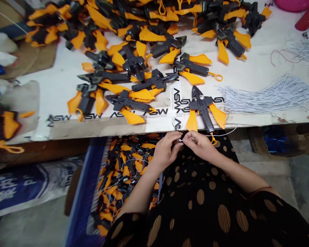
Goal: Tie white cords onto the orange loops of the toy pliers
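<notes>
My left hand (167,149) and my right hand (198,144) meet just off the table's front edge, fingertips pinched. Between them is a small knot-like bit of white string (180,140), closed in the fingers of both. More white string shows to the right of my right hand, its free end lying over the table edge. Right above my hands lies a black toy plane-like piece (204,111) with orange fins, its pointed tip facing away. The orange loop (213,139) at its near end hangs over the edge beside my right hand. Whether the string passes through that loop cannot be made out.
Several similar black-and-orange pieces (137,63) lie and pile across the table. A bundle of white strings (267,96) rests at right. Below the table at left stands a blue crate (78,202) full of such pieces with strings. A cardboard box (260,140) sits underneath at right.
</notes>
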### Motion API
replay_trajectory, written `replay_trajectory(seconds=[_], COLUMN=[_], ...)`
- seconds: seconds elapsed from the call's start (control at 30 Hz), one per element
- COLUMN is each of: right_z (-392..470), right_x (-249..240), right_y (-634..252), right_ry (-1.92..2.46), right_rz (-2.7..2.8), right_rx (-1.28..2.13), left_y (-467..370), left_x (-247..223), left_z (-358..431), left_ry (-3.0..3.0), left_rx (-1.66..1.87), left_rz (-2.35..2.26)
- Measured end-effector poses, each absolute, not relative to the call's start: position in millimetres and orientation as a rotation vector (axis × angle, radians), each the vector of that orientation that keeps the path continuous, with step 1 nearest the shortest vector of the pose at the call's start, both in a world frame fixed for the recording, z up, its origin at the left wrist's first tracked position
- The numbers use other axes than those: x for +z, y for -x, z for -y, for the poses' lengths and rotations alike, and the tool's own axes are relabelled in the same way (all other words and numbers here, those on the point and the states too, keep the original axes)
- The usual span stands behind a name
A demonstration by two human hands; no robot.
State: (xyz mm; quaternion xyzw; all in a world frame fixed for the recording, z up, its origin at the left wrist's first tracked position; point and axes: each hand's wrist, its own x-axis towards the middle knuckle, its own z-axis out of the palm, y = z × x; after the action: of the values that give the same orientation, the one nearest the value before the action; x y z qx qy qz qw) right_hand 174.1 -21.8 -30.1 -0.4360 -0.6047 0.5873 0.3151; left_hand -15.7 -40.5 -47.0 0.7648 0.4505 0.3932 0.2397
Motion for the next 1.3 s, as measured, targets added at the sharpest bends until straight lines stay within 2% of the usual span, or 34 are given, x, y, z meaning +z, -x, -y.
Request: replay_trajectory(seconds=[0.13,0.3,0.43,0.53,0.67,0.77,0.93,1.13,1.3], right_z=[20.8,23.6,30.6,35.8,38.3,35.7,33.7,40.5,48.3], right_x=[-27.5,-21.6,-22.0,-21.4,-27.1,-39.0,-48.2,-34.7,-31.1], right_y=[-175.5,-183.9,-197.2,-224.1,-268.8,-280.7,-273.1,-303.9,-292.1], right_ry=[1.155,1.113,1.075,1.122,1.297,1.374,1.368,1.475,1.342], right_rz=[1.629,1.819,1.908,1.911,1.882,1.937,2.055,1.910,1.855], right_rx=[1.535,1.316,1.162,0.908,0.596,0.532,0.443,0.213,0.246], left_y=[24.0,32.8,36.1,39.1,27.9,-8.8,-67.2,-39.8,-30.4], left_x=[-41.5,-30.5,-26.3,-19.1,-1.2,3.7,-17.2,-40.3,-24.2], left_z=[28.5,27.0,28.8,27.6,21.1,10.3,-11.4,-10.7,-2.5], left_ry=[-2.553,-2.747,-2.681,-2.536,-2.410,-2.513,-2.671,-2.629,-2.487], left_rx=[0.931,0.870,0.720,0.588,0.764,0.761,0.502,0.549,0.606], left_rz=[-1.268,-1.168,-1.203,-1.242,-1.230,-1.086,-1.035,-1.223,-1.194])
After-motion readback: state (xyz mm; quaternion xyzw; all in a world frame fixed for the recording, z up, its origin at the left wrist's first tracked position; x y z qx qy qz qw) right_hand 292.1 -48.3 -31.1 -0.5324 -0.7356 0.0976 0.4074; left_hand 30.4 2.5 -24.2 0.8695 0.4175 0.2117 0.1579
